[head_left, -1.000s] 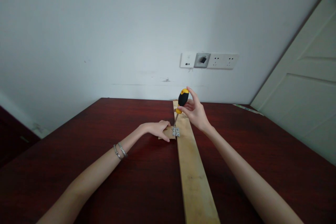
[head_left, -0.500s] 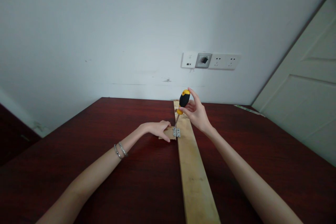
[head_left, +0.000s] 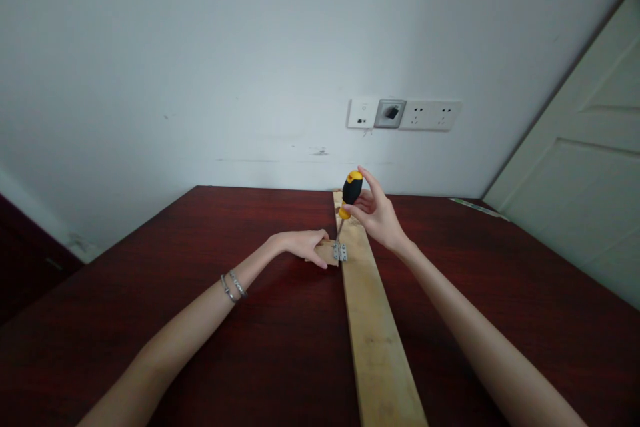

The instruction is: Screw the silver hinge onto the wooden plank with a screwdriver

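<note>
Right hand (head_left: 377, 215) raised, holding screwdriver (head_left: 352, 191) (slightly tilted)

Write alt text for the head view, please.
The right hand holds a yellow-black screwdriver pointing down at a metal hinge, which spans a long wooden plank and a small tan piece held by the left hand on a red table.

Left hand (head_left: 305, 245) hides part of block (head_left: 327, 251); board (head_left: 379, 340) runs past bottom edge; tip of screwdriver (head_left: 351, 191) too small to discern.

Head-worn view, facing forward and down, over tabletop (head_left: 270, 353), toward wall (head_left: 240, 53)
</note>
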A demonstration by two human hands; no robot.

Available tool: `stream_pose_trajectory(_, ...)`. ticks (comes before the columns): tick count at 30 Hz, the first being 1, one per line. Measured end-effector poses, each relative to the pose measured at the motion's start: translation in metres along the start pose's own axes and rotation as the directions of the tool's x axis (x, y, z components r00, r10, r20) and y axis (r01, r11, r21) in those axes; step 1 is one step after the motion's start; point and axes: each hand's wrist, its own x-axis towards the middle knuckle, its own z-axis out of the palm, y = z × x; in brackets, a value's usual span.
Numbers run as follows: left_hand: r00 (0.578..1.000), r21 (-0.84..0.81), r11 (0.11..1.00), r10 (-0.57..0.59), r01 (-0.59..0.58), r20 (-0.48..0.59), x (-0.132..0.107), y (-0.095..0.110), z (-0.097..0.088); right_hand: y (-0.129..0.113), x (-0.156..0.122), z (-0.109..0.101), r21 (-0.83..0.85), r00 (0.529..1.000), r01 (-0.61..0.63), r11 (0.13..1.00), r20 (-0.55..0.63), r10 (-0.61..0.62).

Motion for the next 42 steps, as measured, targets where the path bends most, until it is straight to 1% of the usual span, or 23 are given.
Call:
stream_pose_trajectory(11, 0.999, -0.070, 0.997, -0.027, 0.029, 0.025, 0.002, -0.003, -0.001, 0.004, 0.002, -0.001, -0.026, 0.999, 0.035, 0.999, 0.009, -0.035)
stream_pose_trajectory(19, 0.999, -0.027, 0.999, -0.032, 0.032, 0.003, 0.004, -0.001, -0.002, 0.003, 0.006, -0.003, -0.059, 0.999, 0.040, 0.997, -0.019, -0.042)
stream_pose_trajectory(23, 0.999, 0.011, 0.999, -0.033, 0.033, -0.005, 0.002, 0.002, -0.004, 0.001, 0.011, -0.002, -0.068, 0.999, 0.014, 0.998, -0.033, -0.017)
stream_pose_trajectory(30, 0.999, 0.040, 0.999, -0.029, 0.029, -0.014, -0.001, 0.009, -0.006, -0.008, 0.023, 0.000, -0.190, 0.996, 0.036, 0.981, -0.074, -0.051)
stream_pose_trajectory(35, 0.999, 0.021, 0.999, -0.040, 0.041, -0.028, -0.001, 0.008, -0.005, -0.016, 0.034, -0.002, -0.244, 0.993, 0.090, 0.966, -0.056, -0.107)
stream_pose_trajectory(38, 0.999, -0.005, 0.999, -0.049, 0.049, -0.022, 0.000, 0.007, -0.004, -0.021, 0.038, -0.002, -0.302, 0.995, 0.087, 0.949, -0.020, -0.097)
stream_pose_trajectory(42, 0.998, 0.015, 0.999, -0.037, 0.038, -0.041, 0.000, 0.008, -0.004, -0.026, 0.038, -0.002, -0.379, 0.998, 0.060, 0.923, -0.005, -0.067)
